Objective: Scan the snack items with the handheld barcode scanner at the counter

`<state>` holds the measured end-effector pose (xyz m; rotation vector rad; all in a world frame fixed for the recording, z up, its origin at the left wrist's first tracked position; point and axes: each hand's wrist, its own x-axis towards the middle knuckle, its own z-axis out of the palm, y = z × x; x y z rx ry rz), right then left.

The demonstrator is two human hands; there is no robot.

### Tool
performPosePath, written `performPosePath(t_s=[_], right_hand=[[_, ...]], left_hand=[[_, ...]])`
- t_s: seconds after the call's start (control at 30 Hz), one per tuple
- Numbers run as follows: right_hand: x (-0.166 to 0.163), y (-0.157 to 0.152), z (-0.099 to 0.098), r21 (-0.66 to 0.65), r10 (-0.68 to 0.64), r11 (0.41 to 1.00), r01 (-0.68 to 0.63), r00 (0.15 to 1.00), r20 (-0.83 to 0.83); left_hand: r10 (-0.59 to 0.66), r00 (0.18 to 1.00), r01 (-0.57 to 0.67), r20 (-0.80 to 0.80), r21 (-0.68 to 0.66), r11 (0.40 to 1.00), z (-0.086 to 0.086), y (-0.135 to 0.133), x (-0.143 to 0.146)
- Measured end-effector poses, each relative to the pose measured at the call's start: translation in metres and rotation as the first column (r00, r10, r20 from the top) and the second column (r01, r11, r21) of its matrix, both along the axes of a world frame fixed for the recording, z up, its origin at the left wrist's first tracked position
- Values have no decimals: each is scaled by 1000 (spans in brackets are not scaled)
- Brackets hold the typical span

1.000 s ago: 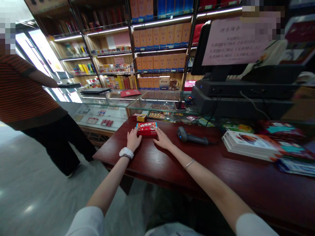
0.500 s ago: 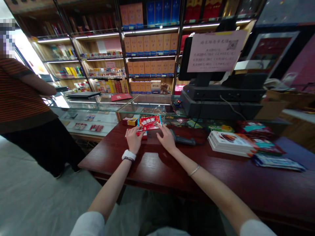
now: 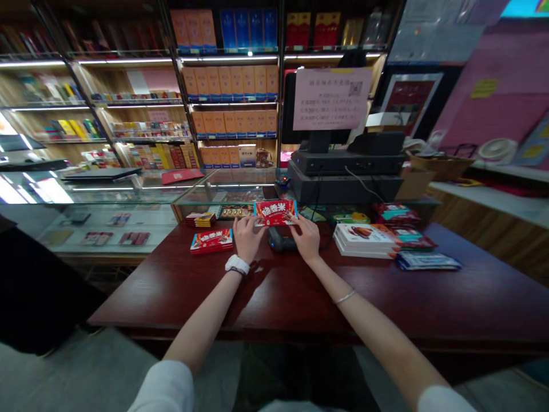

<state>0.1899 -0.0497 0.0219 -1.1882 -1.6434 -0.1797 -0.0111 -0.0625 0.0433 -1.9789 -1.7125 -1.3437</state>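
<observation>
A red chocolate box (image 3: 275, 212) with white lettering and blue ends is held upright above the table, its printed front facing me. My left hand (image 3: 249, 237) pinches its left end, and my right hand (image 3: 307, 236) grips the right end. Behind and below the box lies a dark barcode scanner (image 3: 281, 241), partly hidden by my right hand. Left of my left hand, a low stack of matching red boxes (image 3: 211, 241) rests on the table.
The dark red wooden table (image 3: 189, 292) fills the foreground. Small packs (image 3: 201, 220) are stacked at its back left. White boxes (image 3: 364, 240) and blue packets (image 3: 428, 261) lie on the right. Behind stand a monitor (image 3: 330, 100) and a glass counter (image 3: 231, 186). A person's dark trousers (image 3: 38, 286) show at left.
Both hands have moved right with the red box, away from the stack, which is now in fuller view. My view has turned right, leaving only the other person's lower body in sight.
</observation>
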Motion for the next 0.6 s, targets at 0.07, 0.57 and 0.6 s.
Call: performPosePath(t_s=[0.07,0.57,0.6], right_hand=[[13,1,-6,51,-26,998,27,999,-23],[19,-2,-14,25,-20,1000,18,997,77],[19,-1,-15,35,-23,999,20,996,83]], left_hand=[[-42,999,42,-4,37,998,-4,4,13],[-27,999,26,-21,-45,999,-13,-1,10],[-13,999,11,-33,-62,998,-12,-2,11]])
